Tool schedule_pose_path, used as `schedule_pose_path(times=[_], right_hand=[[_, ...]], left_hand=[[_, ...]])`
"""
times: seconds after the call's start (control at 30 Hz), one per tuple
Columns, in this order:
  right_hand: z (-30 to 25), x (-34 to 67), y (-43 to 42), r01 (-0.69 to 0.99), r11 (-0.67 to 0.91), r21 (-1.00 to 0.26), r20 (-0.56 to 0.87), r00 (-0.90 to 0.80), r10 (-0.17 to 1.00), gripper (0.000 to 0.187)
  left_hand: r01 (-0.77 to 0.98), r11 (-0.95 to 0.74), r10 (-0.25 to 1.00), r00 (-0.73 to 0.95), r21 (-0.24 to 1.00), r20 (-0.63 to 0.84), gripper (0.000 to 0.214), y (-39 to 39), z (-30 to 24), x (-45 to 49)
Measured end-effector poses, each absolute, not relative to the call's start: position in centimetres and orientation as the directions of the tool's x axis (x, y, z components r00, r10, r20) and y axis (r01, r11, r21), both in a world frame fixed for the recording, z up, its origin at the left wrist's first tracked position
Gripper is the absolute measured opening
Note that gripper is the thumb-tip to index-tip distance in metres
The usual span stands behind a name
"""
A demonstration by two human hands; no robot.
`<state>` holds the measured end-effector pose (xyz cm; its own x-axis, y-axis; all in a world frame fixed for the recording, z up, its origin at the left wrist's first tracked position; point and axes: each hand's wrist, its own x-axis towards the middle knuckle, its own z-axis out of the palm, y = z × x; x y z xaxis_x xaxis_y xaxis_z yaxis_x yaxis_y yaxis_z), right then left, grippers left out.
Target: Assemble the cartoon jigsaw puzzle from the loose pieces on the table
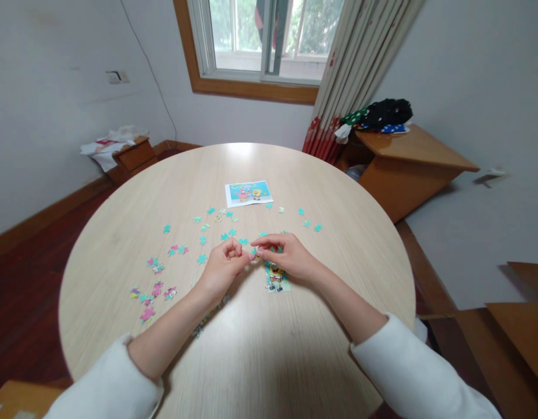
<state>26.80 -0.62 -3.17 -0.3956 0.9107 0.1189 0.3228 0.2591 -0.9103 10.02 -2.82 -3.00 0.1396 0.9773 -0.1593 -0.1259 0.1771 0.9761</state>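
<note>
A small puzzle piece [254,256], mostly covered by fingertips, is pinched between my two hands above the middle of the table. My left hand [223,266] is closed, thumb and index finger at the piece's left side. From the other side, my right hand [292,256] grips it with thumb and fingertips. Partly under my right hand lies a joined section of puzzle [277,279] with a yellow cartoon figure on it. Loose teal pieces [202,259] lie around and beyond my hands, and pink ones [147,315] lie to the left. My left forearm hides part of another group of pieces [199,330].
A printed reference picture [250,194] lies flat beyond the pieces on the round wooden table [338,349]. Behind the table are a window [269,41] and a curtain [356,64]. Clothes [384,114] sit on a wooden desk [419,148] at the right.
</note>
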Motion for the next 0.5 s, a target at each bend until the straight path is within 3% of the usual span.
schedule_pose_path(times=[0.27,0.5], right_hand=[[-3.11,26.8,-0.66,0.277,0.254,-0.927,0.114,-0.438,0.892,0.011],[-3.14,26.99,-0.64,0.341,0.227,-0.912,0.049,-0.461,0.886,0.012]], left_hand=[[-0.05,0.186,0.966,0.191,0.981,-0.174,0.04,-2.83,-2.95,9.9],[0.204,0.002,0.969,0.242,0.979,-0.053,0.024,-2.33,-3.63,9.53]])
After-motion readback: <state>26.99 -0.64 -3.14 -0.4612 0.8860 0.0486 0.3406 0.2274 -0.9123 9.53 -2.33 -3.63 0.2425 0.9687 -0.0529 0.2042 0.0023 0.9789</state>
